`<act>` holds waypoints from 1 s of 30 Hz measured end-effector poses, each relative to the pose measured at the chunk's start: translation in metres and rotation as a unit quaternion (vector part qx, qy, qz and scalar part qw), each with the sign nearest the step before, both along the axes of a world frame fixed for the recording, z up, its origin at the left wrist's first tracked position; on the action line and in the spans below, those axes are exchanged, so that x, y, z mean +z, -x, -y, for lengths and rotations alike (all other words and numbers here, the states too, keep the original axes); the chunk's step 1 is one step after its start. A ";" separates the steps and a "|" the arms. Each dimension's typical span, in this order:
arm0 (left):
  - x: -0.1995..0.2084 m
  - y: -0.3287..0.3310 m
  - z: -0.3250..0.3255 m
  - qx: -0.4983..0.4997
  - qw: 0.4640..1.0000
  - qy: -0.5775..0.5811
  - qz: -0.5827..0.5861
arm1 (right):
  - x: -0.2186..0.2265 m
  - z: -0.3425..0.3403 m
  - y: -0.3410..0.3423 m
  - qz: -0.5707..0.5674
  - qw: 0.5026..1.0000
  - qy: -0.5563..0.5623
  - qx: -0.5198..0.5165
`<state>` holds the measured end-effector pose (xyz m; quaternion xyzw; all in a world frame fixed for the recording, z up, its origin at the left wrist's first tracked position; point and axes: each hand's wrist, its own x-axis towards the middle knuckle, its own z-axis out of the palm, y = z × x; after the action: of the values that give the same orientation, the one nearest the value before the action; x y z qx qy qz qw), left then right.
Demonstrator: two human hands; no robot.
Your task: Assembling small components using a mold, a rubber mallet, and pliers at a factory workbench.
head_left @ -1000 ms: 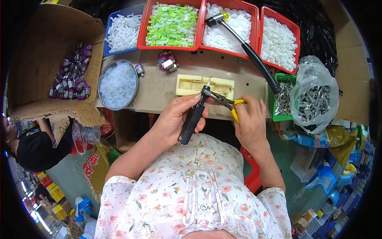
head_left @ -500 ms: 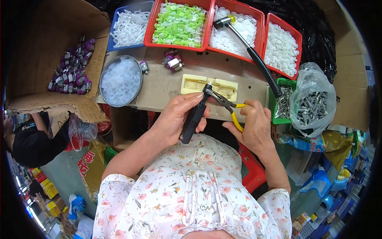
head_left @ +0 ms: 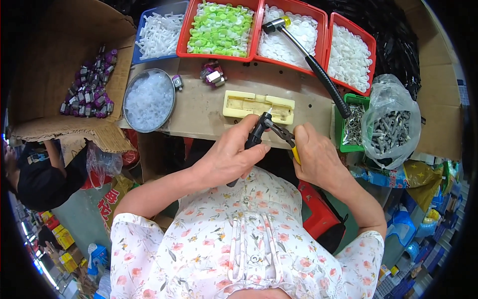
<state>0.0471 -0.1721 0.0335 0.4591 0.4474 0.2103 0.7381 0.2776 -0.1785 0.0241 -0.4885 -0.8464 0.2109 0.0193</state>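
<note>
My left hand (head_left: 226, 153) is wrapped round a black plastic tool body (head_left: 256, 133), tilted with its top end up and away from me. A small pale tip pokes out of that end. In my right hand (head_left: 318, 152) are pliers (head_left: 282, 132) with yellow handles, mostly covered by my closed fingers. The pliers' jaws meet the black body just below its tip; whether they grip a part there is too small to tell. Just beyond both hands lies a cream-coloured moulded block (head_left: 234, 106) with long recesses.
Red bins (head_left: 215, 56) and a blue bin (head_left: 137, 50) hold small plastic parts along the back. A hammer (head_left: 318, 70) lies across them. A round dish (head_left: 174, 107), a green bin (head_left: 343, 134), a bag of grey parts (head_left: 393, 132) and a cardboard box (head_left: 122, 89) flank the bench.
My right hand has closed round the plier handles, which were spread apart. Its elbow has swung outward. The left hand's grip has shifted higher on the black body, its thumb now lower across it.
</note>
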 end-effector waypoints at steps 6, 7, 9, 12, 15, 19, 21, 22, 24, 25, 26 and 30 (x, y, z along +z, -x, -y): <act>0.010 0.006 -0.003 -0.069 0.996 0.008 -0.055 | -0.001 -0.005 -0.004 0.020 0.999 0.027 0.038; 0.012 0.007 -0.005 -0.069 0.996 0.009 -0.054 | -0.003 -0.006 -0.006 0.025 0.998 0.007 0.056; 0.017 0.012 -0.009 -0.105 0.992 0.051 -0.054 | -0.004 -0.009 -0.009 0.028 0.996 -0.010 0.079; 0.014 0.020 -0.018 -0.158 0.985 0.072 -0.018 | 0.002 -0.021 -0.013 0.031 0.983 -0.098 0.150; 0.015 0.031 -0.032 -0.233 0.970 0.061 -0.014 | 0.016 -0.031 -0.012 0.095 0.967 -0.145 0.188; 0.018 0.038 -0.040 -0.301 0.952 0.057 -0.022 | 0.025 -0.035 -0.008 0.163 0.938 -0.206 0.227; 0.016 0.041 -0.040 -0.301 0.951 0.064 -0.016 | 0.026 -0.035 -0.006 0.164 0.934 -0.217 0.233; 0.017 0.042 -0.040 -0.302 0.951 0.057 -0.023 | 0.027 -0.036 -0.004 0.167 0.929 -0.227 0.238; 0.016 0.047 -0.040 -0.302 0.952 0.050 -0.032 | 0.027 -0.037 0.001 0.134 0.939 -0.216 0.233; 0.015 0.053 -0.040 -0.294 0.953 0.064 -0.026 | 0.026 -0.038 0.003 0.101 0.947 -0.204 0.228; 0.014 0.059 -0.041 -0.286 0.955 0.078 -0.019 | 0.026 -0.039 0.004 0.099 0.946 -0.206 0.230; 0.013 0.092 -0.023 -0.203 0.971 0.105 -0.062 | 0.010 -0.039 0.002 0.044 0.970 -0.160 0.179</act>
<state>-0.0445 -0.1493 0.0463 0.4726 0.4092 -0.0215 0.7802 0.2754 -0.1395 0.0346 -0.3280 -0.9431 0.0508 0.0217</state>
